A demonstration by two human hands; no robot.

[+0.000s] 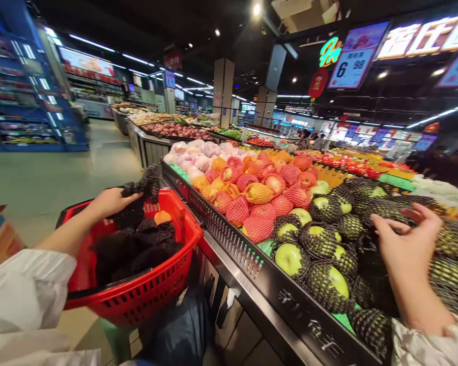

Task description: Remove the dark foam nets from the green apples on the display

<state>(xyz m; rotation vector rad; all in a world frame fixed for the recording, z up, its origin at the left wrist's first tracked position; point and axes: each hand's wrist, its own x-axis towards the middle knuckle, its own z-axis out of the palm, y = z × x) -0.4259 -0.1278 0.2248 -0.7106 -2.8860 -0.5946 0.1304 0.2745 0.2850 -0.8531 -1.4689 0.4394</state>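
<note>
My left hand (112, 201) is closed on a bunch of black foam netting (148, 184) over the red shopping basket (152, 284). Inside that basket lie more black nets (133, 254) and one orange net (162, 217). On the right, my right hand (410, 249) hovers above the display, its fingers curved and apart, with nothing visible between them. Close to it are green apples (330, 279), many partly wrapped in black foam nets. Red apples (260, 229) in pink and orange nets are piled farther left along the stand.
A black slatted rail (248, 254) edges the fruit stand. Wrapped pale fruit (202, 157) sits at its far left corner. A cardboard box (2, 234) stands at the left, and store shelves (19, 101) rise behind the aisle. Hanging price signs (359, 56) are overhead.
</note>
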